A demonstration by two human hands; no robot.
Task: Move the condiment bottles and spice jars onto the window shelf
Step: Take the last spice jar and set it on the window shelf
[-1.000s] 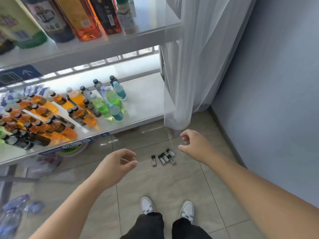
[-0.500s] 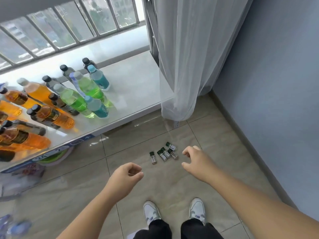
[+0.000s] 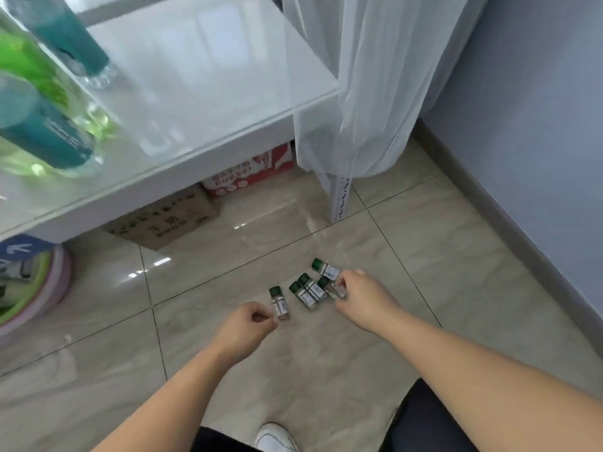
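Head view: our right hand (image 3: 362, 298) pinches the right-hand jar (image 3: 330, 287) with curled fingertips, low and just right of centre in the frame. Our left hand (image 3: 248, 324) is curled, its fingertips touching the lower end of the leftmost jar (image 3: 279, 301); we cannot tell whether they have closed on it. Both belong to five spice jars (image 3: 310, 288) on the tiled floor (image 3: 326, 353), all with green caps and white barcode labels whose print is too small to read. The window shelf (image 3: 212, 93), white and glossy, fills the upper left. On it stand teal bottles (image 3: 71, 37) and a green bottle (image 3: 29, 60), blurred at the left edge. Under the shelf we see a red-and-white carton (image 3: 251, 171) and a brown cardboard box (image 3: 166, 220), both printed with characters we cannot make out. A blue sticker with a white arrow (image 3: 16, 249) shows at the left edge. A sheer white curtain (image 3: 375, 76) hangs at upper right.
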